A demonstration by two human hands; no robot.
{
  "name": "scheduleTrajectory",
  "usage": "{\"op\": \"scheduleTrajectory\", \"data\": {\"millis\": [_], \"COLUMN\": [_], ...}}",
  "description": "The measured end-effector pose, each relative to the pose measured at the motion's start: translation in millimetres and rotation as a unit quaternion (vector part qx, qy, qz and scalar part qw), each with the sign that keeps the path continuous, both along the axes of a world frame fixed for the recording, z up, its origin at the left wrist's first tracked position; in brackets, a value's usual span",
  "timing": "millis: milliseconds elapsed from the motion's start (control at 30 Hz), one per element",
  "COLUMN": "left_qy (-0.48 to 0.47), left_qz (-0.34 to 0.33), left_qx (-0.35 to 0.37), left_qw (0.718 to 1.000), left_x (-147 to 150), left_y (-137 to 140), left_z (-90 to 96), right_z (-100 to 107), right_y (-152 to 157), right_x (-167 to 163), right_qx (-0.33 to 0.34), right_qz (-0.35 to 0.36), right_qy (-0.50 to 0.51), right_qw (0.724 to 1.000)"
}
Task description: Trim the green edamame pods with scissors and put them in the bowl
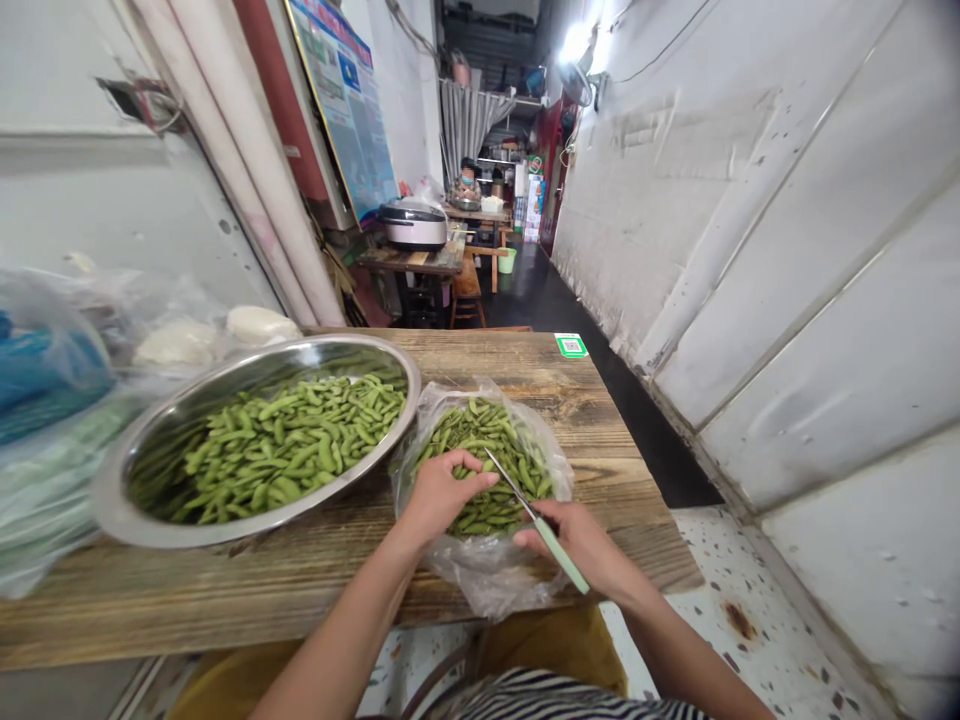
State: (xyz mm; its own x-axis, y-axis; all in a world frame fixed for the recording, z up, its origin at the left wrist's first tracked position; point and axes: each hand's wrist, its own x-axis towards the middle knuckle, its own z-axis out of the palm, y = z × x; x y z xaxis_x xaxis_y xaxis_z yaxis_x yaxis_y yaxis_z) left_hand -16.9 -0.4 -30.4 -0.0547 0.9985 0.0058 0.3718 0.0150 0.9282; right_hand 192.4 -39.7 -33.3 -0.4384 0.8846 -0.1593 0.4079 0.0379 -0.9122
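Observation:
My left hand is over a clear plastic bag of green soybean pods, thumb and forefinger closed in a pinch. Whatever is between those fingertips is too small to make out among the pods. In my right hand is a small knife with a pale green handle. Its narrow metal blade points up and left across the pods, the tip close to my left fingertips. Beside the bag, on the left, stands a wide steel basin holding many more pods.
The wooden table carries the basin and bag. Plastic bags crowd its left end, and a QR code card lies at the far right corner. A rice cooker sits on another table beyond. White wall panels run along the right.

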Motion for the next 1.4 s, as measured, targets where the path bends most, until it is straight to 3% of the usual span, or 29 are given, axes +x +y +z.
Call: {"op": "scheduleTrajectory", "data": {"millis": [400,700,800,933,1033,1233,1400], "left_qy": [-0.064,-0.042,-0.097,-0.308,-0.424,-0.472,-0.497], "left_qz": [0.021,0.013,0.018,0.012,0.03,0.041,0.023], "left_qx": [-0.028,-0.011,-0.041,-0.117,-0.123,-0.097,-0.093], "left_qw": [0.997,0.999,0.994,0.944,0.897,0.875,0.862], "left_x": [4,6,6,5,5,13,21], "left_y": [-6,-9,-10,-9,-8,-11,-16], "left_z": [-1.9,3.8,1.2,-2.5,-2.2,-2.5,-4.7], "right_z": [8,8,5,0,-3,-4,-3], "right_y": [-3,-2,-2,-4,-6,-7,-7], "right_x": [4,4,2,-1,-2,-3,-9], "right_qx": [0.051,0.041,0.003,-0.1,-0.088,-0.013,-0.005], "right_qz": [0.038,0.036,0.014,-0.023,0.01,0.031,0.027], "right_qy": [-0.025,-0.01,0.02,0.092,0.088,0.015,0.02], "right_qw": [0.998,0.998,1.0,0.99,0.992,0.999,0.999]}}
